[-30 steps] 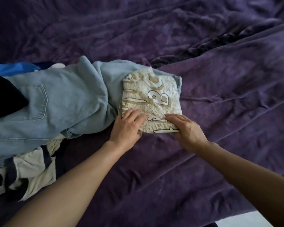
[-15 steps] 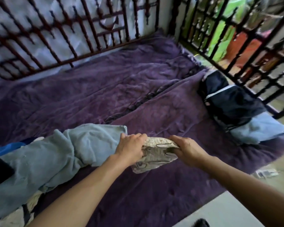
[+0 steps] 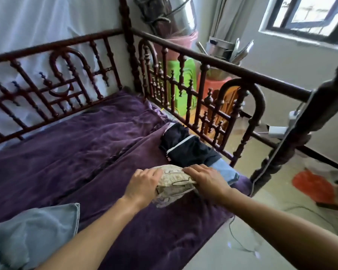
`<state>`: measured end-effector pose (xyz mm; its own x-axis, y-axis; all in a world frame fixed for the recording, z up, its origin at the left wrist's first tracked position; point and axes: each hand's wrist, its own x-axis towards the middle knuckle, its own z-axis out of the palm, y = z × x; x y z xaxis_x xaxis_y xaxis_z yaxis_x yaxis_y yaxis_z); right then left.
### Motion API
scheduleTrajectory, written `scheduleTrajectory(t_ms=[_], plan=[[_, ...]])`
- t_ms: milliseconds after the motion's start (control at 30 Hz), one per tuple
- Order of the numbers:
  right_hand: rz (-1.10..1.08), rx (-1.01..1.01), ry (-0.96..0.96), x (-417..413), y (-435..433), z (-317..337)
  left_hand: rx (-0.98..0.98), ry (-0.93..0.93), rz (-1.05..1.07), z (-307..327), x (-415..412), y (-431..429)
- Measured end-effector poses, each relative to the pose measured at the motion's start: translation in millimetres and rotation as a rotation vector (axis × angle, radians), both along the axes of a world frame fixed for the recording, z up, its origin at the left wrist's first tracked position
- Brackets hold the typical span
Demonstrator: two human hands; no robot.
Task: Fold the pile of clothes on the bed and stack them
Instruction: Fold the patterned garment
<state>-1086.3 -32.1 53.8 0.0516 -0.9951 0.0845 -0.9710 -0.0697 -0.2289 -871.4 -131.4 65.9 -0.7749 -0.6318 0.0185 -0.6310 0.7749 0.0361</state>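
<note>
L hand (image 3: 142, 185) & R hand (image 3: 206, 180) each grip one end of the folded cream top (image 3: 174, 177), fingers curled over it. It looks lifted off the purple blanket (image 3: 82, 152). The stack (image 3: 189, 151) sits just beyond the R hand. Keep ends level, since lower layers sag btwn hands, then lower flat onto stack. Long axis runs hand to hand, far edge twd stack.

**Folded garment held between both hands**

A folded cream printed garment (image 3: 174, 179) is gripped at its left end by the left hand (image 3: 142, 184) and at its right end by the right hand (image 3: 205, 178), above the purple blanket (image 3: 76, 149). Just beyond, a dark garment (image 3: 187, 149) is seen lying on a light-blue garment (image 3: 225, 171), beside the wooden bed rail (image 3: 203, 61). Pale denim (image 3: 33, 230) is seen at lower left.
</note>
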Motion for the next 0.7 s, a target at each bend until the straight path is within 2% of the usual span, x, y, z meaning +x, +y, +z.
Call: scheduleTrajectory(t_ms=[167, 433, 533, 633, 700], plan=[[0.020, -0.018, 0.049, -56.6, -33.4, 16.4, -0.021, 0.010, 0.025, 8.0, -54.9, -31.5], [0.077, -0.061, 0.123, -145.5, -140.0, 34.0, 0.009, 0.229, 0.149, -5.3, -142.5, -113.5], [0.078, -0.003, 0.148, -181.3, -167.1, 15.3, 0.026, 0.297, 0.218, -31.9, -179.1, -119.4], [0.063, 0.058, 0.173, -213.0, -159.3, -29.6, 0.108, 0.239, 0.257, -78.6, -215.7, -94.1], [0.061, 0.097, 0.161, -232.3, -132.6, -65.9, 0.212, 0.181, 0.210, -113.8, -237.0, -60.1]])
